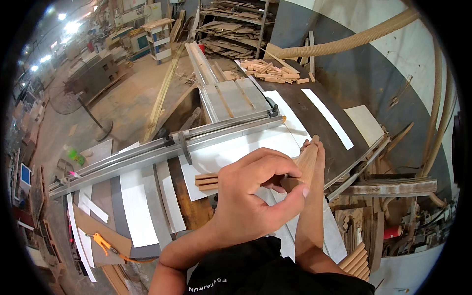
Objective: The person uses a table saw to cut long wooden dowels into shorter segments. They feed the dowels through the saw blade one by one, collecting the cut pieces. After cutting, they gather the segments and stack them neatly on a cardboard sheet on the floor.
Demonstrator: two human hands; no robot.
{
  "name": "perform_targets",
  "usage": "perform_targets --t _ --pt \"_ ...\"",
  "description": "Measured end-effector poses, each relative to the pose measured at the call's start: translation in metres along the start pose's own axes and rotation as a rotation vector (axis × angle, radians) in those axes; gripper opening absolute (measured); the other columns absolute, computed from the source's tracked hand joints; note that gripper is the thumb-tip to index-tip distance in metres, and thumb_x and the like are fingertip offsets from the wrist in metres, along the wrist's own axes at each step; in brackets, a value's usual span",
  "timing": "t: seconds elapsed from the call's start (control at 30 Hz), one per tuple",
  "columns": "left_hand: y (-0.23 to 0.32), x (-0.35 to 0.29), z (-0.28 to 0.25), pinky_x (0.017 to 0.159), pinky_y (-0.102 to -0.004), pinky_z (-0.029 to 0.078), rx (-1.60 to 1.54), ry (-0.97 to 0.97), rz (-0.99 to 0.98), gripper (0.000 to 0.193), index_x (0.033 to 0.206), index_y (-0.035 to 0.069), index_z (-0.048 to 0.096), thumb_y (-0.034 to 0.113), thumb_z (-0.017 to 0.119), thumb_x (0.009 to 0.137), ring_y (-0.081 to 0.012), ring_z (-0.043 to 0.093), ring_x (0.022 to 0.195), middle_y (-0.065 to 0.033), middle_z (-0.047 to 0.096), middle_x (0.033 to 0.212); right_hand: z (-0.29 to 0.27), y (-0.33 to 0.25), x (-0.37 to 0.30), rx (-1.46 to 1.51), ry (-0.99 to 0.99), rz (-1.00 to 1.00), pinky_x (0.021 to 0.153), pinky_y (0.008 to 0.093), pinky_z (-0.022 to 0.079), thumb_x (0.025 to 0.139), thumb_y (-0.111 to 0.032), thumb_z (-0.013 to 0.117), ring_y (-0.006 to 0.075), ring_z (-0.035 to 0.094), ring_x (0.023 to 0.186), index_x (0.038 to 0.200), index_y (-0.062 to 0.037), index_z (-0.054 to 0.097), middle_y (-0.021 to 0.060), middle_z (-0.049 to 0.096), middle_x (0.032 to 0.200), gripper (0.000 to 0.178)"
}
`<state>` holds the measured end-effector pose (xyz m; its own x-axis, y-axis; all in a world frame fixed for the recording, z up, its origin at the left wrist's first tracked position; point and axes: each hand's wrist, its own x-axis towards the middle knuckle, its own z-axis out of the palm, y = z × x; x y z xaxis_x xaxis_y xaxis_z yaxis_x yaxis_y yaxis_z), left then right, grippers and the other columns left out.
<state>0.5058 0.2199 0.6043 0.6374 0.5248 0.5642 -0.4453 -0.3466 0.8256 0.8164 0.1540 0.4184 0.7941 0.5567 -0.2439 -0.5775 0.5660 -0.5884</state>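
Observation:
My left hand [255,191] is curled, thumb and fingertips coming together at the near end of a short, pale wooden piece [307,164]. Farther up that piece, my right hand [318,152] has its fingers wrapped round it, so the wood is tilted up between both hands. Several short wooden strips [206,181] stick out past the left side of my left hand; whether they rest on the white board [236,150] or are held by hidden fingers, I cannot tell.
A long metal fence [147,153] crosses the saw table. Cut wood blocks [275,71] are piled at the far right of the dark table. An orange air blow gun [105,243] lies at left, stacked strips [355,263] at lower right. A ribbed hose [344,46] hangs above.

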Motion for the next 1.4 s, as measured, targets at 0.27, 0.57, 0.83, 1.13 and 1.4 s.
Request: perform_targets --t 0.27,0.57,0.83,1.13,1.4 --pt "-0.004 -0.001 -0.004 0.076 -0.0246 0.057 -0.022 -0.005 -0.02 0.02 0.101 -0.003 0.071 -0.005 0.073 0.08 -0.0142 0.069 0.089 -0.0126 0.068 0.104 -0.025 -0.005 0.021 0.02 -0.038 -0.005 0.072 0.0299 0.055 0.09 -0.018 0.066 0.0183 0.063 0.079 0.097 -0.0076 0.054 0.0072 0.063 0.085 0.017" --pt "-0.057 -0.022 -0.04 0.083 -0.0262 0.055 -0.03 0.084 -0.063 0.019 0.109 -0.002 0.071 0.0 0.067 0.091 -0.0126 0.066 0.096 -0.0109 0.068 0.11 -0.01 0.016 0.016 -0.025 0.137 -0.073 0.063 0.0266 0.055 0.096 -0.026 0.065 0.0167 0.064 0.078 0.097 -0.0087 0.055 0.0067 0.064 0.086 0.02" --pt "-0.139 -0.081 -0.079 0.091 -0.0286 0.053 -0.114 0.425 -0.515 0.022 0.116 -0.001 0.068 0.002 0.062 0.095 -0.0127 0.064 0.099 -0.0071 0.068 0.113 -0.04 0.094 0.057 -0.319 0.196 0.156 0.048 0.0319 0.05 0.1 -0.031 0.061 0.0187 0.064 0.07 0.099 -0.0074 0.056 0.0076 0.065 0.08 0.024" --pt "-0.192 -0.112 -0.096 0.088 -0.0317 0.057 -0.008 0.617 -0.623 0.02 0.114 0.001 0.068 0.013 0.063 0.099 -0.0167 0.067 0.095 -0.0071 0.068 0.106 -0.079 0.149 0.078 -1.344 0.515 -0.728 0.105 0.0511 0.045 0.092 -0.037 0.072 0.0374 0.052 0.127 0.133 0.0106 0.05 0.0295 0.053 0.134 0.067" --pt "-0.122 -0.037 -0.095 0.073 -0.0236 0.05 0.06 0.56 -0.186 0.014 0.107 -0.001 0.067 0.007 0.066 0.096 -0.0103 0.061 0.083 -0.0059 0.065 0.098 0.001 0.096 0.023 -1.711 -0.43 -0.97 0.113 0.0577 0.028 0.075 -0.019 0.083 0.0348 0.044 0.135 0.129 -0.0107 0.057 0.0124 0.052 0.138 0.061"
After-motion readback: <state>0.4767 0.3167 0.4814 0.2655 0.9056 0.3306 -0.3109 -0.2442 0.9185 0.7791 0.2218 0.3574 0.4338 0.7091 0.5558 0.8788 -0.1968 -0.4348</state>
